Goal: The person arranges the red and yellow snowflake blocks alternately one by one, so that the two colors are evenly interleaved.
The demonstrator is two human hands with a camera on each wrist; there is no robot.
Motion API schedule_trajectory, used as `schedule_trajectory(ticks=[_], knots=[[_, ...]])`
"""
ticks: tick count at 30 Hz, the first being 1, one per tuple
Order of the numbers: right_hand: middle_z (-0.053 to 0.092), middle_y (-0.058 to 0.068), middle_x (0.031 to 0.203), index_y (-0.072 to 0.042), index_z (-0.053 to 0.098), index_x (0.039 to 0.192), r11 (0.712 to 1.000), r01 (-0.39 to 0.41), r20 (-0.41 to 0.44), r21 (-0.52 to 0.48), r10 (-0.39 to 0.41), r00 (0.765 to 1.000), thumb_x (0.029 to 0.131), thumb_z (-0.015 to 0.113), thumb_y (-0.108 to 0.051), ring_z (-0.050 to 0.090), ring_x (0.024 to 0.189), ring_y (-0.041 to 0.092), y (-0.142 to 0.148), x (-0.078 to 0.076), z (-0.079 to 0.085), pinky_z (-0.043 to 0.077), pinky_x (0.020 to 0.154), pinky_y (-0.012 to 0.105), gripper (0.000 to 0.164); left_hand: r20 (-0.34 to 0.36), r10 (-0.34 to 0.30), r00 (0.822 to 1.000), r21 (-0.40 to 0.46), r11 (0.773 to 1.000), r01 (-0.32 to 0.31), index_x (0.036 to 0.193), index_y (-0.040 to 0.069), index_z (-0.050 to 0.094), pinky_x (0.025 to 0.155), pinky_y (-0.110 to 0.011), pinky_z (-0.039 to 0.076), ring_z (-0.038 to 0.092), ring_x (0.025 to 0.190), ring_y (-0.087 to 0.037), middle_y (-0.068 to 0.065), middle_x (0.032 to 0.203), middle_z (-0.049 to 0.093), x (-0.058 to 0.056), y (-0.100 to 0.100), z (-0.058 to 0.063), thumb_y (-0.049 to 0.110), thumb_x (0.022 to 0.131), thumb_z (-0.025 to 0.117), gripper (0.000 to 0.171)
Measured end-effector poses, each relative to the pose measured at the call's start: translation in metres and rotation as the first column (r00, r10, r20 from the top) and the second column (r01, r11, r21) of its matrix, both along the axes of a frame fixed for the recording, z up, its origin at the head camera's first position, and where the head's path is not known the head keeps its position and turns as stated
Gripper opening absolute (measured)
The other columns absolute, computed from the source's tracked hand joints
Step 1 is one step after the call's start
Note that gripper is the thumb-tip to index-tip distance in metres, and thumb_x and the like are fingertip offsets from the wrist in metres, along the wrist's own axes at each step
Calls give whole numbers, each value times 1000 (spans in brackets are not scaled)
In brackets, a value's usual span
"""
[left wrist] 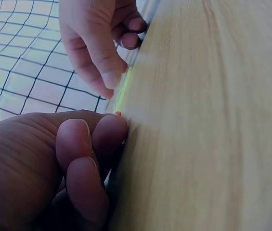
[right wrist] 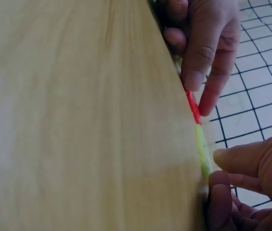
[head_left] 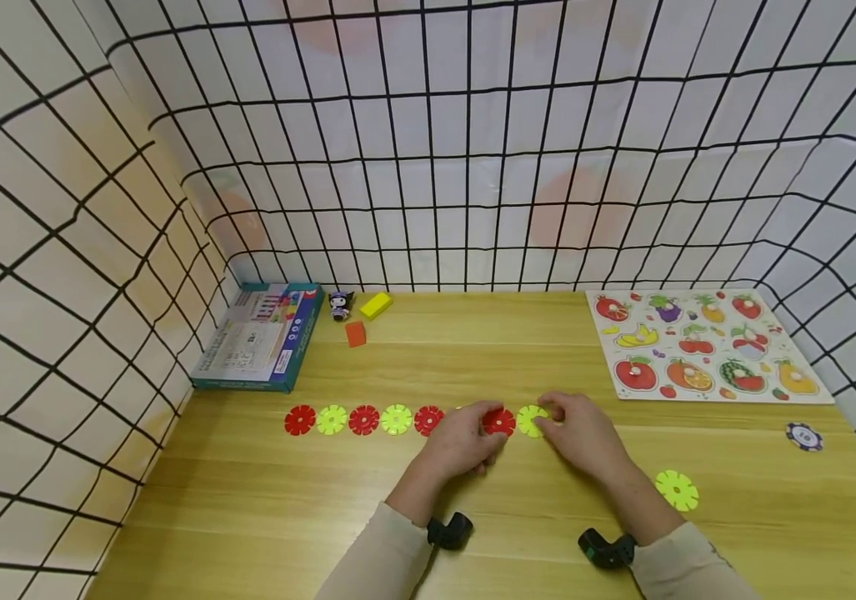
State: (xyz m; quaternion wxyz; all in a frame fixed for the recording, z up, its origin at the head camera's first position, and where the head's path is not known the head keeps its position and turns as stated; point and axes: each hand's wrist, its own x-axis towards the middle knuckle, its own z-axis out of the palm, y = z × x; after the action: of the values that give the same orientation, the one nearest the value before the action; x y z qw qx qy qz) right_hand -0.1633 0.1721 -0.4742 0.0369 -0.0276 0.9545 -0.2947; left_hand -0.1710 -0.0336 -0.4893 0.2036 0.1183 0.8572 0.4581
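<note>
A row of notched plastic discs, alternating red and yellow-green, lies flat across the table. My left hand (head_left: 461, 437) holds the red disc (head_left: 499, 422) near the row's right end, thumb at its near edge and index finger at its far edge. Under that hand, another yellow-green disc is mostly hidden. My right hand (head_left: 583, 433) pinches the right edge of the last yellow-green disc (head_left: 529, 422) between thumb and index finger. In the right wrist view, the red disc (right wrist: 193, 107) and yellow-green disc (right wrist: 202, 149) lie end to end, edge-on.
A loose yellow-green disc (head_left: 677, 490) lies beside the right forearm. Farther right are a poker chip (head_left: 804, 437) and a fruit puzzle board (head_left: 705, 343). Back left stand a boxed set (head_left: 258, 337), a small figurine (head_left: 340, 305), a yellow block (head_left: 376, 306) and an orange block (head_left: 355, 334). Black wire grid encloses the table.
</note>
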Motion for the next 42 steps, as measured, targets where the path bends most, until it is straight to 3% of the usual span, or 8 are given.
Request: schedule_trajectory(ticks=[5,11,21,25,29,36,42], knots=[[58,3,92,-13,62,115,998,28,1,-64,-28,1000,88,63,-31,53,81,20,16,9,6,45,68,37,32,-15,-11,1000,-10,1000,11,133,26,48,43,-32,48,55,39,-17,0,54,60,1,1,0,27,86,66,50],[55,0,86,-15,62,114,996,2,22,-93,0,1000,88,62,-37,49,64,16,48,29,16,41,55,29,34,-47,-39,998,-74,997,35,133,31,46,45,-32,47,54,40,-16,3,54,59,4,3,3,33,84,67,53],[52,-2,70,-19,62,111,994,-41,196,-103,60,979,81,66,-45,45,54,11,98,74,18,36,48,24,40,46,-118,992,124,986,112,137,30,42,42,-33,49,54,38,-19,-3,58,61,8,28,2,26,85,68,58],[53,-2,68,-20,60,115,993,-23,272,-116,54,961,78,68,-49,45,53,11,106,87,12,35,47,23,47,83,-101,991,153,984,87,141,28,36,39,-32,49,53,37,-19,-6,57,61,8,37,2,22,86,66,62],[53,-3,67,-22,58,119,996,-2,320,-89,31,947,75,69,-51,45,51,11,111,98,6,34,46,23,54,94,-71,993,126,990,59,143,28,32,38,-32,48,54,37,-18,-6,56,61,10,44,4,22,88,64,64],[51,-2,66,-19,55,124,999,24,329,-49,-7,944,73,70,-53,43,50,11,115,108,1,33,45,23,63,89,-13,996,79,997,6,139,33,37,37,-32,47,53,36,-17,-6,54,60,11,50,5,20,90,60,56],[50,-2,66,-20,56,117,997,5,313,-75,19,949,73,70,-51,43,50,10,117,110,-2,33,45,22,56,96,12,995,71,997,-19,136,34,42,36,-32,46,52,34,-16,-5,51,59,9,54,1,15,91,56,50]])
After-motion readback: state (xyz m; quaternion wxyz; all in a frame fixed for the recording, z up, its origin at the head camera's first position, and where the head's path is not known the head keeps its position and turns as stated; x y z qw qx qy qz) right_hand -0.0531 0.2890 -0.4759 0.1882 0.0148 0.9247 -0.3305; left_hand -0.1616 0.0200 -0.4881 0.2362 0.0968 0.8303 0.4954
